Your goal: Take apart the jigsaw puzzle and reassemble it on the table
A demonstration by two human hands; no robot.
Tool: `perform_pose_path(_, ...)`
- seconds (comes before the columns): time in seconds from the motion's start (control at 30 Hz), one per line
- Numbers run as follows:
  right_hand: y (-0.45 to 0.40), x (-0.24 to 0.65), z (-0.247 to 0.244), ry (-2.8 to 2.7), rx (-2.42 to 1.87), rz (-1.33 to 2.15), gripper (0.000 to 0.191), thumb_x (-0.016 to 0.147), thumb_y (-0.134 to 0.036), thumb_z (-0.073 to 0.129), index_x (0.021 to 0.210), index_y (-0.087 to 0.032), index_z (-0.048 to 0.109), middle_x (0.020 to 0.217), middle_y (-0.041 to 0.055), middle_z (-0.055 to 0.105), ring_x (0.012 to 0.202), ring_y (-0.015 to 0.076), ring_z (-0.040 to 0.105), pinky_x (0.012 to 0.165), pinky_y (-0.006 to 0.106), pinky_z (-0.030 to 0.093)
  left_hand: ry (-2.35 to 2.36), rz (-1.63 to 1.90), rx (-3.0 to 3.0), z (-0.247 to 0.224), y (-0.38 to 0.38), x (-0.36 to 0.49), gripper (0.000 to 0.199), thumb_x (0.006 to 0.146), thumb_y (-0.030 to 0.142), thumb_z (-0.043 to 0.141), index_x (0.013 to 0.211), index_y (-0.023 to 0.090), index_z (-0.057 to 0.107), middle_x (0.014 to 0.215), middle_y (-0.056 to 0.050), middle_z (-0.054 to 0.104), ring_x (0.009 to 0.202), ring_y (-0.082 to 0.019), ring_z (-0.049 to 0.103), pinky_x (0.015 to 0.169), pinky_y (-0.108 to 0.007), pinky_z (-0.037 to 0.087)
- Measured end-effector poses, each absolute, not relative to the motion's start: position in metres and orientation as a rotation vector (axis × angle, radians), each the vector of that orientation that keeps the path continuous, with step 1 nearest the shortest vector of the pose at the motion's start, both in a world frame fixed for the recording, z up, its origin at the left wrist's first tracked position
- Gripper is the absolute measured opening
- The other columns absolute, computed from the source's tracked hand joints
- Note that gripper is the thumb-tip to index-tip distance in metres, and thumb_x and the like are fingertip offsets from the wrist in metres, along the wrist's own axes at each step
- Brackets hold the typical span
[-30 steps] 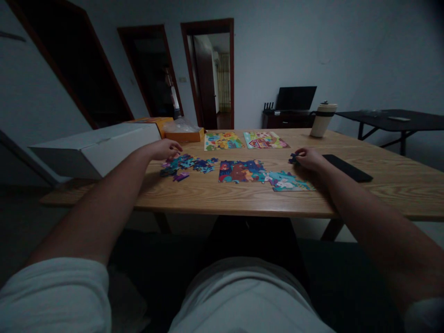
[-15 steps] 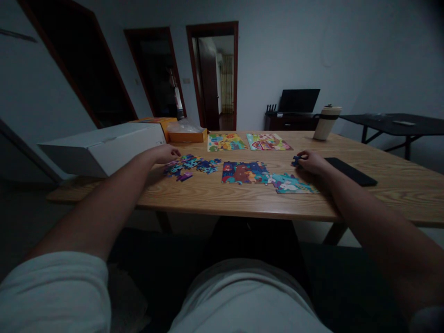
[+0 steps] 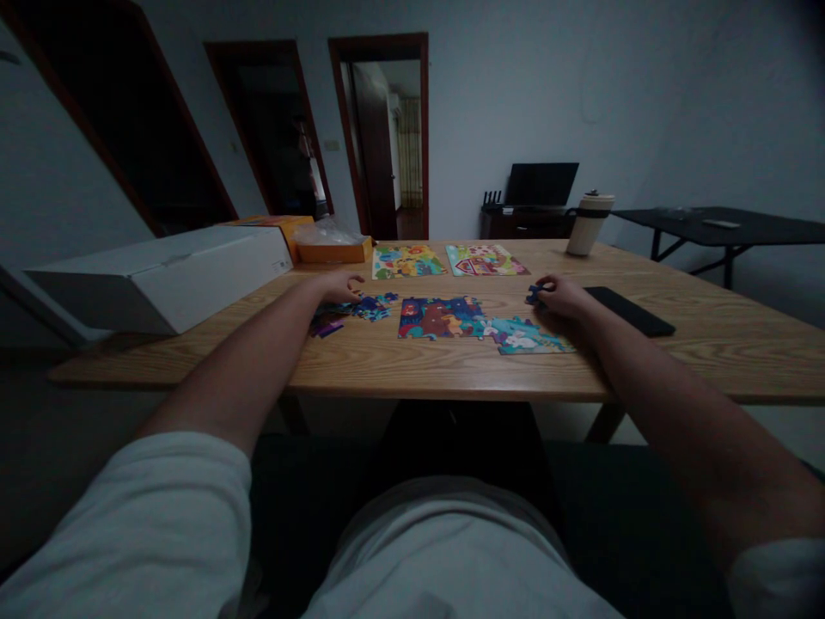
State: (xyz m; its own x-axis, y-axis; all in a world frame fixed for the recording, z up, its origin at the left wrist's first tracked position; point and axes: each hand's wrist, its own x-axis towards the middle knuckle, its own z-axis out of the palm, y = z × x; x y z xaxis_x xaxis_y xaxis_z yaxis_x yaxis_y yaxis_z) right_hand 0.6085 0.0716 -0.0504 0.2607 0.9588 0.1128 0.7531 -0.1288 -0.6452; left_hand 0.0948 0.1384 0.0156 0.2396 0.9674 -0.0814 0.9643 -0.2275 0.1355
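Note:
My left hand [image 3: 336, 287] reaches over a loose heap of blue and purple jigsaw puzzle pieces [image 3: 377, 306], its thumb and fingers apart, and covers part of the heap. Between the fingertips of my right hand [image 3: 559, 297] is a dark blue puzzle piece [image 3: 534, 294], held just above the tabletop. Between the hands lies a partly joined jigsaw puzzle [image 3: 444, 318] with a brown animal on dark blue. Its turquoise section [image 3: 525, 337] with a white rabbit extends to the lower right, close to my right forearm.
Two bright joined puzzles, one yellow-green [image 3: 407, 262] and one pink [image 3: 486, 260], lie farther back on the wooden table [image 3: 387, 370]. A white box [image 3: 168, 266] and an orange tray [image 3: 335, 251] stand left. Right are a black flat object [image 3: 628, 311] and a lidded cup [image 3: 589, 225].
My left hand has moved right, farther over the loose pieces, and its fingers have spread. My right hand still holds the dark blue piece. The whole view has shifted slightly.

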Motion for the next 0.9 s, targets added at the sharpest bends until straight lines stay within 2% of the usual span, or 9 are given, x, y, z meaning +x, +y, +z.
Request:
perform_pose_path(0.23,0.068,0.605,-0.048,-1.517,-1.872,0.518,0.035,0.086,-0.021,0.068,0.120,-0.021,0.061,0.092,0.0106,0.075,0.074,0.0212,0.069,0.056,0.026,0.051,1.943,0.249,2.631,0.037,0.113,0.112,0.074,0.075,0.054,0.071,0.142,0.028,0.055,0.122,-0.006,0.071,0.104,-0.026,0.067,0.086,-0.030,0.048)
perform_pose_path(0.4,0.069,0.604,-0.048,-1.522,-1.898,0.507,0.035,0.087,-0.016,0.062,0.122,-0.019,0.059,0.099,0.0114,0.075,0.070,0.0184,0.068,0.052,0.024,0.050,1.912,0.315,2.620,0.046,0.103,0.114,0.069,0.076,0.053,0.072,0.136,0.023,0.059,0.117,-0.008,0.072,0.097,-0.025,0.068,0.079,-0.030,0.048)
perform_pose_path(0.57,0.069,0.604,-0.048,-1.512,-1.876,0.540,0.035,0.087,-0.015,0.061,0.122,-0.019,0.059,0.095,0.0111,0.076,0.065,0.0165,0.067,0.051,0.023,0.049,1.825,0.379,2.611,0.047,0.098,0.112,0.066,0.075,0.056,0.073,0.131,0.021,0.062,0.112,-0.008,0.073,0.093,-0.023,0.068,0.077,-0.028,0.049)
perform_pose_path(0.7,0.070,0.606,-0.049,-1.554,-1.918,0.438,0.034,0.086,-0.018,0.064,0.120,-0.020,0.062,0.092,0.0098,0.075,0.058,0.0154,0.064,0.048,0.023,0.046,1.648,0.490,2.754,0.048,0.081,0.119,0.067,0.072,0.050,0.076,0.131,0.021,0.064,0.121,-0.009,0.069,0.098,-0.023,0.067,0.082,-0.029,0.049)
perform_pose_path(0.8,0.071,0.606,-0.049,-1.553,-1.878,0.466,0.034,0.085,-0.018,0.066,0.119,-0.021,0.063,0.096,0.0099,0.075,0.065,0.0169,0.067,0.052,0.024,0.048,1.522,0.540,2.838,0.050,0.067,0.122,0.065,0.074,0.046,0.074,0.133,0.022,0.063,0.130,-0.009,0.064,0.102,-0.022,0.066,0.085,-0.028,0.049)
perform_pose_path(0.9,0.070,0.606,-0.049,-1.556,-1.848,0.478,0.033,0.085,-0.021,0.069,0.117,-0.020,0.063,0.092,0.0099,0.075,0.071,0.0195,0.069,0.056,0.025,0.051,1.607,0.491,2.796,0.054,0.062,0.114,0.064,0.076,0.047,0.070,0.134,0.022,0.061,0.126,-0.008,0.067,0.102,-0.023,0.067,0.085,-0.028,0.049)
